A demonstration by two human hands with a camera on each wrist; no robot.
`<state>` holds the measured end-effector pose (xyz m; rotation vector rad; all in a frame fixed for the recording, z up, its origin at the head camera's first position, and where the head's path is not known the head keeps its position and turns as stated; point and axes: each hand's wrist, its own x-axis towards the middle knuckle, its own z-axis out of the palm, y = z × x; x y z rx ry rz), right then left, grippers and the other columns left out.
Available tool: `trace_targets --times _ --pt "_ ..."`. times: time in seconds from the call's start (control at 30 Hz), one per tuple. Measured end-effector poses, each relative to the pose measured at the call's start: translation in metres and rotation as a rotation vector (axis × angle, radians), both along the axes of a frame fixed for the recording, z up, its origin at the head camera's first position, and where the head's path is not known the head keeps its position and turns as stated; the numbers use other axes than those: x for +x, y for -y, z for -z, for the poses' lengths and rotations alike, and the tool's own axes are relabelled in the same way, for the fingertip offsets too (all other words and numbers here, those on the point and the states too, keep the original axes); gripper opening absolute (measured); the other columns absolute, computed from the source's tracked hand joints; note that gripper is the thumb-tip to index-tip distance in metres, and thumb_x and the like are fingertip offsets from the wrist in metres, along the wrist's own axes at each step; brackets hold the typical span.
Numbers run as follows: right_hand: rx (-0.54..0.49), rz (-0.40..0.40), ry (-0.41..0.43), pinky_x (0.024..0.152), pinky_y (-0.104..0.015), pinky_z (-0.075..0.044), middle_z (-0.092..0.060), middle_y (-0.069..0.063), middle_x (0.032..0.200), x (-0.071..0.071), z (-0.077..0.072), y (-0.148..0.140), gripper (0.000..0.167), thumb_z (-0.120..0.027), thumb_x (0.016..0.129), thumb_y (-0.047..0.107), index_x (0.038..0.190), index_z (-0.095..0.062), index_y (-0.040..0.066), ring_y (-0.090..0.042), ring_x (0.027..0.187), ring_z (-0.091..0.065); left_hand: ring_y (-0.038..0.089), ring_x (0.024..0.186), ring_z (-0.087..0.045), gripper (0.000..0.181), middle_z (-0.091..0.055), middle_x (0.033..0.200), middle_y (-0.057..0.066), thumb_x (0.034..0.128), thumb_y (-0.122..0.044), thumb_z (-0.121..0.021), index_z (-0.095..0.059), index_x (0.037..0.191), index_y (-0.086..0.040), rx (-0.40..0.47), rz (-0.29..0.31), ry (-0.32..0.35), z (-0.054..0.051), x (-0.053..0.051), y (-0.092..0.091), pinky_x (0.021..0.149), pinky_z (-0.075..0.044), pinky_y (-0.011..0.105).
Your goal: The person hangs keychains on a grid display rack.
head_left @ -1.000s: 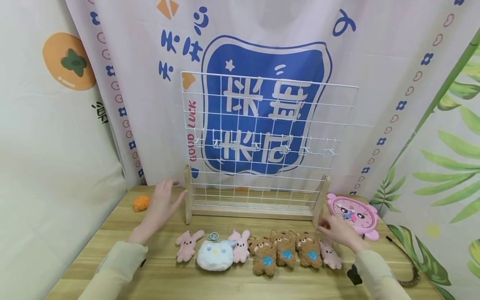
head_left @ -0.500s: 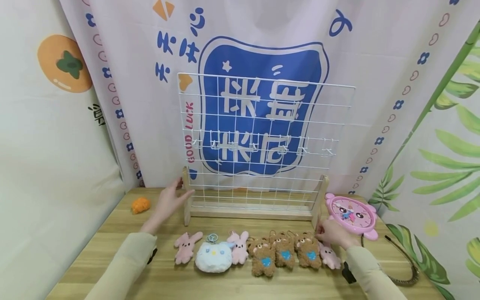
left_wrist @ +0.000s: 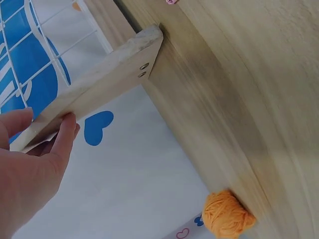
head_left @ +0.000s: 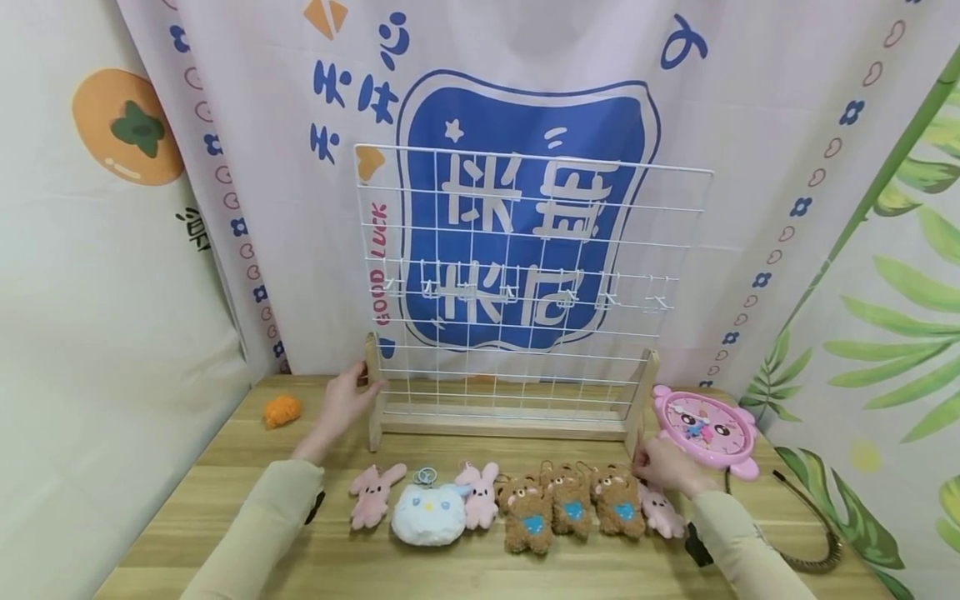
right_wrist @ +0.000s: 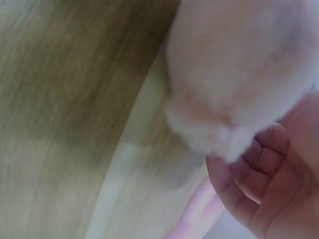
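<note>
A white wire grid rack (head_left: 534, 358) with wooden side posts stands upright, small hooks across its middle. My left hand (head_left: 347, 404) grips the left post (left_wrist: 94, 84), thumb on one side and fingers on the other in the left wrist view. At the foot of the right post (head_left: 642, 400), my right hand (head_left: 671, 467) has its fingers curled against the wood. A pink bunny plush (head_left: 660, 510) lies just below this hand; blurred, it hides the thumb and contact in the right wrist view, beside the curled fingers (right_wrist: 232, 189).
In front of the rack lie a pink bunny (head_left: 371, 498), a white plush (head_left: 428, 515), another bunny (head_left: 480, 497) and three brown bears (head_left: 573, 502). An orange bundle (head_left: 282, 411) is at left. At right are a pink clock (head_left: 705, 429) and a dark curved band (head_left: 828, 542).
From beside the rack, my left hand has moved right onto its left post. My right hand has shifted slightly left and stays at the right post's foot. The plush toys have not moved.
</note>
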<state>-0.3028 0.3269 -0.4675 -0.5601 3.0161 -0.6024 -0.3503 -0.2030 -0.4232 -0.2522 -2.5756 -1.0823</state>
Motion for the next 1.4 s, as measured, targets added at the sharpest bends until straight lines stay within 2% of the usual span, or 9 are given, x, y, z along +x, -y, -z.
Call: trace_targets --times 0.23,0.37,0.47,0.7,0.93,1.03,1.17,1.4 --pt "0.007 -0.021 -0.053 0.048 -0.015 -0.041 -0.061 0.004 0.063 -0.001 -0.001 -0.003 0.011 -0.069 0.080 0.004 0.071 -0.066 0.009 -0.001 0.053 -0.045 0.047 0.108 -0.066 0.031 -0.066 0.117 0.033 0.0970 -0.010 -0.059 -0.059 0.120 0.011 0.008 -0.023 -0.002 0.005 -0.003 -0.002 0.094 -0.057 0.054" --pt "0.001 0.006 -0.060 0.049 -0.016 -0.043 -0.062 0.004 0.066 0.000 -0.003 -0.003 0.010 -0.072 0.079 0.006 0.072 -0.066 0.010 -0.002 0.055 -0.047 0.045 0.104 -0.068 0.027 -0.069 0.111 0.033 0.0959 -0.009 -0.060 -0.062 0.114 0.011 0.013 -0.024 -0.021 0.005 -0.003 -0.002 0.090 -0.059 0.054" --pt "-0.017 0.037 -0.033 0.049 -0.017 -0.044 -0.061 0.003 0.066 0.001 -0.005 -0.003 0.011 -0.074 0.078 0.007 0.073 -0.065 0.010 -0.004 0.056 -0.048 0.045 0.102 -0.069 0.026 -0.070 0.109 0.032 0.0953 -0.009 -0.060 -0.063 0.112 0.011 0.012 -0.031 -0.030 0.005 -0.003 -0.003 0.088 -0.060 0.053" --pt "-0.074 0.139 -0.013 0.053 -0.020 -0.046 -0.060 0.000 0.069 0.007 -0.013 -0.005 0.015 -0.075 0.078 0.007 0.074 -0.060 0.009 -0.012 0.063 -0.052 0.046 0.102 -0.069 0.027 -0.069 0.110 0.033 0.0941 -0.006 -0.060 -0.063 0.114 0.012 0.024 -0.022 -0.037 0.007 -0.003 -0.003 0.088 -0.060 0.053" --pt "-0.129 0.099 -0.123 0.060 -0.016 -0.052 -0.066 -0.002 0.075 0.015 -0.026 -0.009 0.009 -0.069 0.077 0.001 0.079 -0.062 0.005 -0.008 0.070 -0.059 0.047 0.102 -0.068 0.029 -0.069 0.110 0.033 0.0935 -0.006 -0.060 -0.062 0.115 0.012 0.017 -0.022 -0.049 0.009 -0.001 -0.003 0.089 -0.059 0.054" --pt "-0.151 0.094 -0.148 0.062 -0.015 -0.054 -0.066 -0.003 0.075 0.017 -0.032 -0.011 0.010 -0.068 0.076 -0.001 0.080 -0.062 0.005 -0.011 0.070 -0.063 0.047 0.101 -0.069 0.027 -0.069 0.108 0.033 0.0933 -0.007 -0.060 -0.063 0.112 0.012 0.008 -0.026 -0.057 0.010 -0.001 -0.003 0.088 -0.059 0.055" --pt "-0.170 0.090 -0.228 0.062 -0.016 -0.056 -0.065 -0.003 0.074 0.021 -0.041 -0.013 0.013 -0.069 0.074 -0.005 0.079 -0.062 0.005 -0.014 0.070 -0.066 0.047 0.102 -0.068 0.027 -0.069 0.109 0.033 0.0939 -0.007 -0.060 -0.062 0.113 0.012 0.001 -0.027 -0.043 0.009 0.000 -0.003 0.090 -0.059 0.054" --pt "-0.130 0.089 -0.349 0.060 -0.017 -0.055 -0.068 -0.002 0.075 0.030 -0.066 -0.011 0.015 -0.075 0.076 -0.002 0.078 -0.063 0.007 -0.007 0.067 -0.063 0.047 0.102 -0.068 0.026 -0.068 0.109 0.035 0.0942 -0.006 -0.059 -0.062 0.112 0.013 -0.004 -0.031 -0.042 0.010 0.002 -0.001 0.089 -0.059 0.053"
